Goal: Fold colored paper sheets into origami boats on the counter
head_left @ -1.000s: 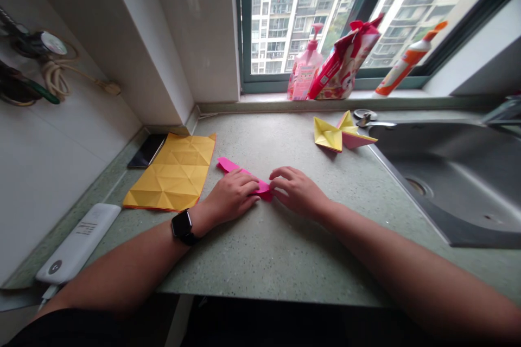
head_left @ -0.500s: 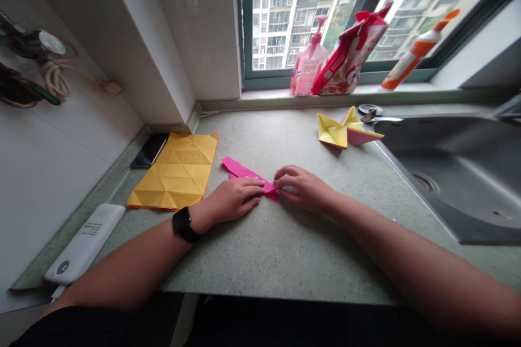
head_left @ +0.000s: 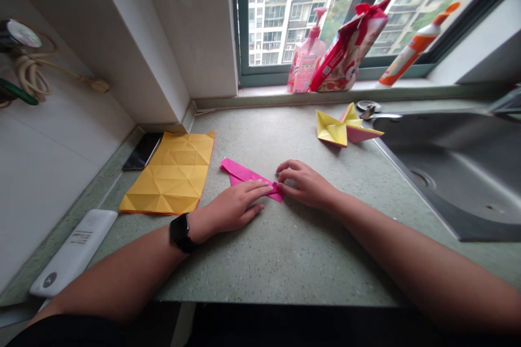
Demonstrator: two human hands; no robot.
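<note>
A folded pink paper (head_left: 240,171) lies on the green speckled counter (head_left: 285,244). My left hand (head_left: 232,209), with a black watch on its wrist, lies flat, fingers stretched out and pressing the paper's near edge. My right hand (head_left: 305,184) has its fingers curled and pinched on the paper's right tip. Only the far left part of the pink paper shows past my fingers.
A creased yellow paper stack (head_left: 173,173) and a dark phone (head_left: 142,150) lie at the left, a white power bank (head_left: 73,255) nearer me. Folded yellow and pink paper shapes (head_left: 345,129) sit by the steel sink (head_left: 456,168). Bottles (head_left: 305,59) and a red bag (head_left: 350,49) stand on the windowsill.
My left fingers have slid a little to the right along the pink paper. The right hand has stayed pinched at the tip. The view has shifted slightly.
</note>
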